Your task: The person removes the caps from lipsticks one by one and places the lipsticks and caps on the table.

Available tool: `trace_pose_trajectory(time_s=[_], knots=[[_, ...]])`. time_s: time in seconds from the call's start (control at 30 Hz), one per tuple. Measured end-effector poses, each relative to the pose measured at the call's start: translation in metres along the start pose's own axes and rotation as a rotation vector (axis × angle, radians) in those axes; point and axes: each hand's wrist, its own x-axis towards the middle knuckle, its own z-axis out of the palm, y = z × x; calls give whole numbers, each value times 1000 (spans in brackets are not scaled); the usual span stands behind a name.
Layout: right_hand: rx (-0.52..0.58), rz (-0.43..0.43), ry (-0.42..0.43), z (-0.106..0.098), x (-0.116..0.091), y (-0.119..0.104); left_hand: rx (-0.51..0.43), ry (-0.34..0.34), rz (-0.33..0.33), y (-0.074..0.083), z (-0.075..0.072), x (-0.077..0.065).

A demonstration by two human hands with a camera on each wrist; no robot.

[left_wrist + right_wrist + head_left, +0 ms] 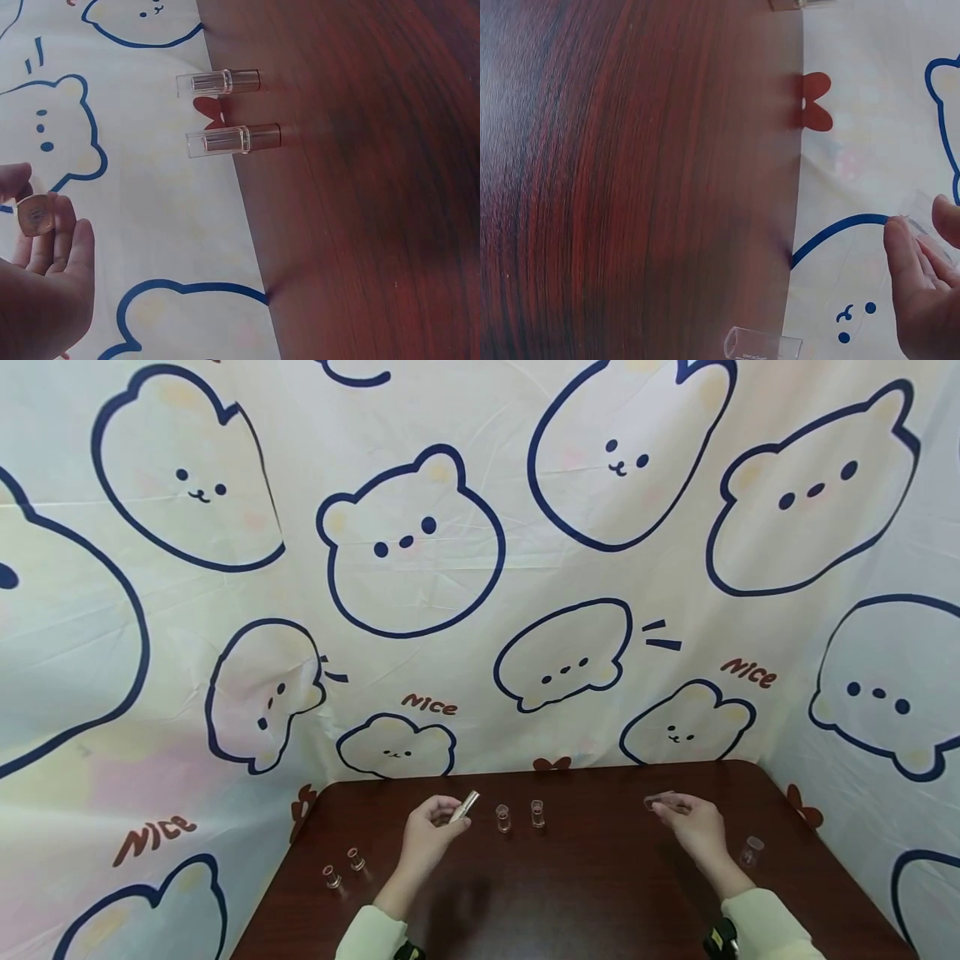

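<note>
My pale green sleeves (768,927) reach in over a glossy dark red-brown desk (585,893) with streaked, wood-like grain. My left hand (427,837) pinches a slim, metallic-looking lipstick-style tube (465,806) between thumb and fingers, tilted above the desk; its rounded-square end shows to the left wrist camera, but whether the other end is covered I cannot tell. Well to its right, my right hand (693,827) pinches a small see-through plastic cap (651,802) at the fingertips.

The likeliest mishap is a dropped cap: it looks smooth and light, and a loose pinch could let it slip and roll. Just outside my right hand, a clear, hollow plastic cylinder (752,852) stands close to my forearm, where a careless elbow could tip it. Narrow bases make the others easy to topple, too: two clear-topped, brownish tubes (503,817) upright between my hands, nearer the left, and two similar small tubes (332,877) to the left of my left hand, exposed to a sweeping sleeve. Beyond both hands hangs a soft, creased cream cloth (465,668) printed with navy-outlined animal faces.
</note>
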Motion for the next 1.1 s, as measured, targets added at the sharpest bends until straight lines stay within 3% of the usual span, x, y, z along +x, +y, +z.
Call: trace_pose_trajectory(time_s=[0.1, 0.23, 0.53, 0.77, 1.1], knots=[[-65, 0, 15, 0, 4, 3, 16, 19, -3, -15, 1, 5], [-119, 1, 30, 1, 9, 8, 29, 41, -6, -23, 2, 7], [-228, -59, 62, 3, 18, 16, 24, 74, -18, -29, 0, 9], [-283, -44, 62, 7, 22, 21, 58, 67, -33, -34, -3, 9], [-343, -18, 37, 10, 27, 18, 55, 139, -34, -40, -5, 10]])
